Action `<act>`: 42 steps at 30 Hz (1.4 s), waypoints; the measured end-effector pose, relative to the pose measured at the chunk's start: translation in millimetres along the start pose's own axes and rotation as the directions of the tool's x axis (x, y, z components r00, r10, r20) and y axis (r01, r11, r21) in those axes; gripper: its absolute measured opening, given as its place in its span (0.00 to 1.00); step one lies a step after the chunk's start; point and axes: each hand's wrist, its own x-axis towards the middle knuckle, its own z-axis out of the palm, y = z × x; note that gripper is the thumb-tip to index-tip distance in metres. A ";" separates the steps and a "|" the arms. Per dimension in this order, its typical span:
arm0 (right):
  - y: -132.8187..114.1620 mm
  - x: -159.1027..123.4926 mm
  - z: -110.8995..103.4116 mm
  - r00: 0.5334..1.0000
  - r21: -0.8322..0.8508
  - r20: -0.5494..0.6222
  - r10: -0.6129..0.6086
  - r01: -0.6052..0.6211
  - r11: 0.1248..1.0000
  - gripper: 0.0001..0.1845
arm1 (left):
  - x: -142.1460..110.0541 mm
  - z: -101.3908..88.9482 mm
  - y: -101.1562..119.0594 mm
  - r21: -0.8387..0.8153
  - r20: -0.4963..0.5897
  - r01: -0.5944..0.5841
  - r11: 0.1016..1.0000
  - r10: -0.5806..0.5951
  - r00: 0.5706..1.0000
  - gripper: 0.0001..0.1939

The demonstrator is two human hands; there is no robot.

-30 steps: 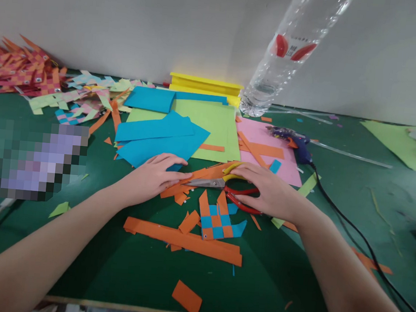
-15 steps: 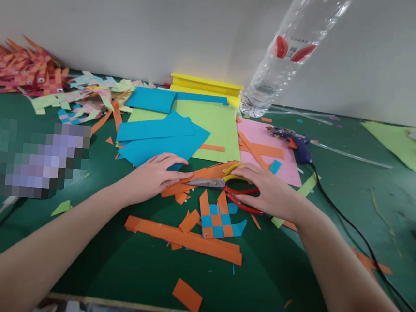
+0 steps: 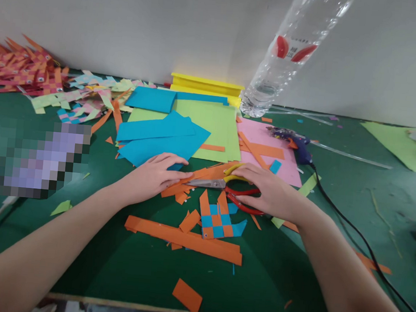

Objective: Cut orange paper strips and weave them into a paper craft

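Note:
My left hand (image 3: pixel 153 176) lies flat and open, its fingertips on a heap of orange paper strips (image 3: pixel 181 187) at the edge of the blue sheets (image 3: pixel 158 139). My right hand (image 3: pixel 268 190) rests palm down, fingers stretched out, over the red and yellow handles of a pair of scissors (image 3: pixel 223 185). The blades point left towards my left hand. Just in front of the scissors lies a small woven orange-and-blue paper piece (image 3: pixel 219 221). A long orange strip (image 3: pixel 182 236) lies nearer to me.
Green (image 3: pixel 218 123), pink (image 3: pixel 263 148) and yellow (image 3: pixel 207 85) paper lies behind. A clear bottle (image 3: pixel 285 56) stands by the wall. A glue gun (image 3: pixel 291 139) with a black cable (image 3: pixel 350 231) lies to the right. Woven paper pieces (image 3: pixel 36 75) pile up at the far left.

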 end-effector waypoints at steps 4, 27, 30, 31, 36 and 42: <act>0.7 -0.7 0.3 1.000 -0.023 0.002 0.009 -0.009 1.000 0.21 | -0.1 -0.6 0.5 -0.003 -0.002 -0.002 1.000 0.002 1.000 0.20; 10.4 -1.3 4.6 0.992 -0.146 -0.098 -0.079 0.064 0.987 0.21 | 0.1 -2.5 0.6 -0.073 0.032 0.034 0.997 -0.032 0.999 0.19; 10.7 -1.5 4.6 0.991 -0.151 -0.103 -0.089 0.073 0.986 0.21 | 0.5 -3.2 2.1 -0.065 0.027 0.033 0.997 -0.031 0.999 0.19; 10.7 -1.7 4.6 0.990 -0.150 -0.109 -0.091 0.074 0.986 0.21 | 0.6 -3.5 2.5 -0.063 0.027 0.033 0.997 -0.032 0.999 0.19; 12.2 -1.9 4.7 0.986 -0.142 -0.124 -0.109 0.091 0.986 0.21 | 0.3 -3.1 2.3 -0.054 0.022 0.031 0.998 -0.030 0.999 0.19; 14.0 -2.4 5.1 0.988 -0.144 -0.117 -0.104 0.087 0.986 0.22 | 1.3 -2.7 2.0 -0.037 0.008 0.008 0.999 -0.008 1.000 0.19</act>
